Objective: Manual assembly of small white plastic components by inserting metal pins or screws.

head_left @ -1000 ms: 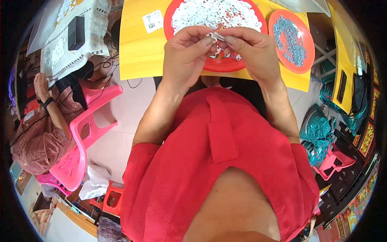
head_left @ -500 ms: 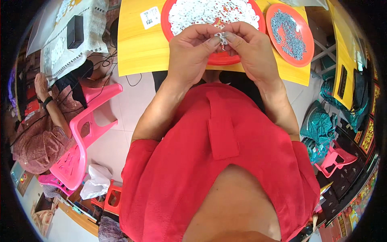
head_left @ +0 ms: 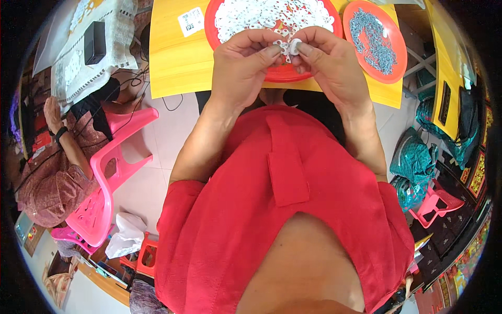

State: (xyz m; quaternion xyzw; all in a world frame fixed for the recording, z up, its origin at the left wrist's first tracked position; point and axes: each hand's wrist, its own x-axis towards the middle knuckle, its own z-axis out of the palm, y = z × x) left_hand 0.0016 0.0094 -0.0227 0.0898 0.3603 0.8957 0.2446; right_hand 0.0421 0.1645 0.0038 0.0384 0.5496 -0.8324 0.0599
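Over the near part of a round red tray (head_left: 298, 74), both my hands meet with their fingertips pinched. My right hand (head_left: 337, 68) is closed on a small white plastic piece (head_left: 295, 47) with a rounded face. Beside it, my left hand (head_left: 238, 68) pinches something small between thumb and forefinger; the fingers mostly hide it, and it looks like another white plastic piece. A thick layer of loose white plastic pieces (head_left: 256, 15) with holes fills the tray behind my hands.
On the yellow table (head_left: 180, 63) lie a white label (head_left: 191, 22) and an orange-red plate (head_left: 393, 75) of grey metal screws or nails (head_left: 374, 44). At left, another person's forearm (head_left: 73, 152) shows near a pink chair (head_left: 104, 193). Green bags (head_left: 413, 157) are at right.
My hands have drawn slightly apart at the fingertips, and the white piece in my right hand has turned to show its rounded face. The view has shifted a little.
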